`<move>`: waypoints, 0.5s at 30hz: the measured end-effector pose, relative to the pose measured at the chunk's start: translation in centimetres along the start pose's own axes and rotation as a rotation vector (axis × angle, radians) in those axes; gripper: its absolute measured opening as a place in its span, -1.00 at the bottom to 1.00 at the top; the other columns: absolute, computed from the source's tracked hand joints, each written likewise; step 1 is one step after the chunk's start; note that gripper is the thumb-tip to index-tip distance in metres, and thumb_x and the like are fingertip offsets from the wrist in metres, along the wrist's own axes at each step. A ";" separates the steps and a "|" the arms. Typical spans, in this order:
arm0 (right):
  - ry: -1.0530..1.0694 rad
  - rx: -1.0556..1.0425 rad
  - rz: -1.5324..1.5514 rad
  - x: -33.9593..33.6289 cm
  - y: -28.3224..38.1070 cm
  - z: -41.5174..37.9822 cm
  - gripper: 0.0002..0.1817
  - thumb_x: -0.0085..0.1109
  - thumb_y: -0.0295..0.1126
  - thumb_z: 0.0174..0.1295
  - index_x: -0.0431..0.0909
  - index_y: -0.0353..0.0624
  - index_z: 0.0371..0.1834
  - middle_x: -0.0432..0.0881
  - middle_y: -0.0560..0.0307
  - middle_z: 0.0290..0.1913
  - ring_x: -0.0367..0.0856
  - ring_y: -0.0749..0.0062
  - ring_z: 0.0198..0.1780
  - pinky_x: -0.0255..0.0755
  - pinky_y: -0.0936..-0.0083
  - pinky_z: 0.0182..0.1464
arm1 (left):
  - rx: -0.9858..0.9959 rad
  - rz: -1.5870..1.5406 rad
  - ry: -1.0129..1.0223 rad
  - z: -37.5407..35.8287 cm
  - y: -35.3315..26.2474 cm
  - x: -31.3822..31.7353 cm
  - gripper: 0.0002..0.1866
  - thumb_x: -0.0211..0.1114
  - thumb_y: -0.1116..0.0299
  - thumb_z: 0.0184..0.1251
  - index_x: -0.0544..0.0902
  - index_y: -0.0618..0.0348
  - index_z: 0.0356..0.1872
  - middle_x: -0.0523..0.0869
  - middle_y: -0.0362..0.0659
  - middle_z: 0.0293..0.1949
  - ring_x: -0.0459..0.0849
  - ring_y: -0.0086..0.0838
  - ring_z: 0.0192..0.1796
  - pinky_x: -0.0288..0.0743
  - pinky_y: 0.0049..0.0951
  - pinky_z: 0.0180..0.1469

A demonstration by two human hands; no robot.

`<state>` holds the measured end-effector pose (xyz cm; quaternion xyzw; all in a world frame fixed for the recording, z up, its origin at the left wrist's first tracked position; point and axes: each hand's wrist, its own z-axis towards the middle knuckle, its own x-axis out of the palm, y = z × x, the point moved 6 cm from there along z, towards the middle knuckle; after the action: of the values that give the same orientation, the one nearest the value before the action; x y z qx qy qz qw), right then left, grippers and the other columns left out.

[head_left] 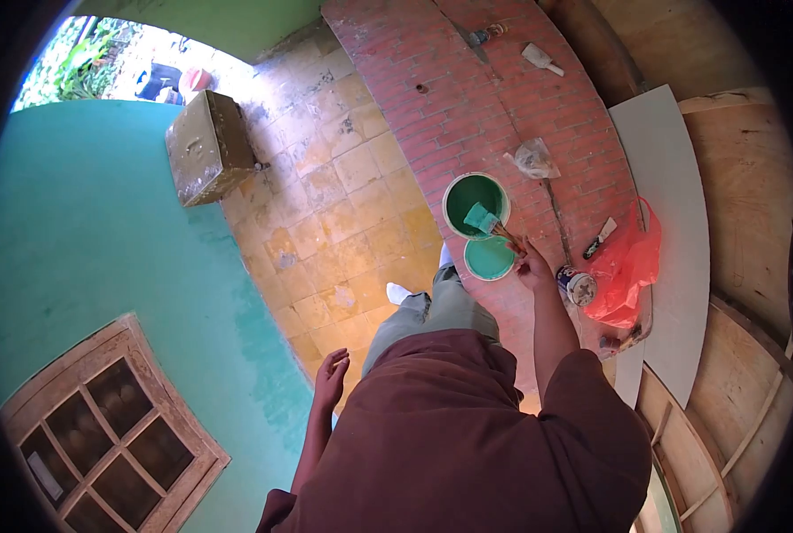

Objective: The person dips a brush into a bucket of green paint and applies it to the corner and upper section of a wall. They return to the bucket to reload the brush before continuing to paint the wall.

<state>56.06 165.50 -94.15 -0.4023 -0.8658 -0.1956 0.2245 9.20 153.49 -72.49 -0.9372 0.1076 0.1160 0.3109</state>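
Note:
My right hand (531,265) is closed round the handle of a paintbrush (482,218), whose green-coated bristles are over the open paint bucket (475,190). Dark green paint shows inside the bucket. Just below it, a round lid (490,258) covered in lighter green paint lies on the red brick-patterned table (450,98). On the other side of my body, my left hand (332,373) hangs near the teal wall (130,231), fingers slightly curled and apart, with nothing in it.
A red plastic bag (626,275), a tin can (577,286), a scraper (601,238), a clear plastic bag (536,160) and a white scraper (542,59) are on the table. A brown box (208,147) stands by the wall. Lower left is a wooden window (112,435).

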 end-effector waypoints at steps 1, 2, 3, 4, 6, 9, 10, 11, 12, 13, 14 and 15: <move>-0.018 -0.011 0.021 0.0 -0.3 -0.4 -0.67 0.10 -0.08 0.20 0.48 0.02 -0.06 0.61 0.20 -0.20 0.31 0.75 -0.68 0.33 0.82 -0.58 | -0.005 -0.007 0.003 0.0 -0.3 0.0 -0.62 0.11 0.29 0.32 0.43 0.27 0.09 0.53 -0.04 0.04 0.48 -0.38 0.05 0.32 -0.43 0.10; -0.032 -0.018 0.042 0.1 -0.9 -0.5 -0.67 0.12 -0.08 0.18 0.48 0.04 -0.07 0.61 0.20 -0.18 0.32 0.75 -0.68 0.34 0.82 -0.57 | -0.008 -0.013 -0.001 -0.1 -0.5 -0.1 -0.62 0.11 0.29 0.32 0.43 0.28 0.08 0.53 -0.04 0.03 0.49 -0.38 0.04 0.33 -0.43 0.09; -0.011 -0.008 0.045 -0.1 -1.6 -0.4 -0.67 0.12 -0.08 0.18 0.48 0.04 -0.07 0.61 0.20 -0.18 0.32 0.75 -0.68 0.34 0.82 -0.57 | 0.002 -0.001 -0.002 -0.1 -0.4 -0.2 -0.61 0.11 0.29 0.32 0.43 0.28 0.09 0.53 -0.04 0.03 0.50 -0.38 0.04 0.34 -0.43 0.08; -0.015 -0.008 0.091 -1.0 -2.1 0.0 -0.69 0.13 -0.10 0.18 0.49 0.05 -0.07 0.61 0.19 -0.18 0.34 0.73 -0.67 0.36 0.80 -0.56 | 0.006 0.000 0.003 -0.2 -0.5 -0.3 -0.61 0.12 0.28 0.32 0.42 0.29 0.09 0.53 -0.03 0.03 0.50 -0.37 0.04 0.34 -0.42 0.08; 0.002 0.000 0.134 -1.4 -3.0 0.6 -0.70 0.15 -0.12 0.17 0.49 0.06 -0.08 0.61 0.19 -0.18 0.36 0.71 -0.66 0.37 0.79 -0.55 | -0.003 0.033 0.000 -0.6 -1.1 -0.4 -0.60 0.12 0.27 0.31 0.42 0.28 0.09 0.53 -0.03 0.03 0.50 -0.36 0.04 0.34 -0.42 0.08; -0.054 -0.035 0.187 -2.3 -3.8 0.9 -0.75 0.16 -0.17 0.16 0.49 0.06 -0.12 0.60 0.17 -0.16 0.42 0.63 -0.60 0.41 0.69 -0.52 | -0.003 0.046 -0.014 -0.8 -0.9 -0.7 -0.59 0.13 0.26 0.31 0.42 0.27 0.10 0.53 -0.03 0.03 0.50 -0.35 0.04 0.35 -0.40 0.08; -0.056 -0.037 0.193 -2.4 -4.1 1.1 -0.75 0.16 -0.17 0.16 0.49 0.06 -0.12 0.60 0.17 -0.16 0.42 0.63 -0.60 0.41 0.69 -0.52 | -0.015 0.048 -0.013 -0.9 -0.8 -0.7 -0.59 0.13 0.25 0.31 0.42 0.27 0.10 0.53 -0.04 0.04 0.50 -0.35 0.04 0.34 -0.40 0.08; -0.076 -0.059 0.174 -2.8 -4.2 1.3 -0.77 0.14 -0.18 0.18 0.48 0.07 -0.13 0.60 0.18 -0.17 0.42 0.60 -0.56 0.41 0.65 -0.49 | -0.008 0.044 -0.005 -0.9 -0.6 -0.7 -0.59 0.13 0.25 0.31 0.42 0.27 0.10 0.53 -0.03 0.04 0.50 -0.35 0.05 0.34 -0.40 0.09; -0.098 -0.082 0.156 -3.0 -4.3 1.4 -0.78 0.13 -0.18 0.20 0.47 0.08 -0.13 0.60 0.18 -0.19 0.42 0.58 -0.53 0.41 0.60 -0.47 | -0.011 0.049 0.004 -0.9 -0.5 -0.6 -0.59 0.13 0.25 0.31 0.42 0.27 0.10 0.53 -0.03 0.04 0.50 -0.35 0.05 0.34 -0.40 0.09; -0.107 -0.085 0.161 -3.3 -4.5 1.4 -0.78 0.13 -0.18 0.20 0.47 0.08 -0.13 0.60 0.18 -0.19 0.42 0.58 -0.53 0.41 0.60 -0.47 | -0.011 0.039 0.000 -0.9 -0.3 -0.5 -0.58 0.13 0.24 0.31 0.42 0.27 0.10 0.53 -0.03 0.04 0.50 -0.35 0.05 0.34 -0.40 0.09; -0.145 -0.079 0.119 -3.6 -4.5 1.6 -0.78 0.11 -0.17 0.20 0.46 0.09 -0.13 0.59 0.20 -0.22 0.42 0.56 -0.51 0.41 0.55 -0.44 | -0.010 0.027 -0.004 -0.9 -0.2 -0.4 -0.58 0.13 0.24 0.31 0.42 0.27 0.10 0.52 -0.03 0.05 0.50 -0.35 0.05 0.33 -0.40 0.09; -0.181 -0.072 0.075 -3.5 -4.4 1.5 -0.78 0.10 -0.15 0.20 0.45 0.10 -0.13 0.58 0.22 -0.26 0.42 0.53 -0.49 0.40 0.50 -0.42 | -0.013 0.029 0.002 -0.8 -0.2 -0.3 -0.58 0.13 0.24 0.31 0.42 0.27 0.10 0.52 -0.03 0.05 0.50 -0.35 0.05 0.33 -0.40 0.09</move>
<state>54.27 161.49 -97.99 -0.4583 -0.8593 -0.1805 0.1378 9.09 153.20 -71.65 -0.9377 0.1206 0.1201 0.3028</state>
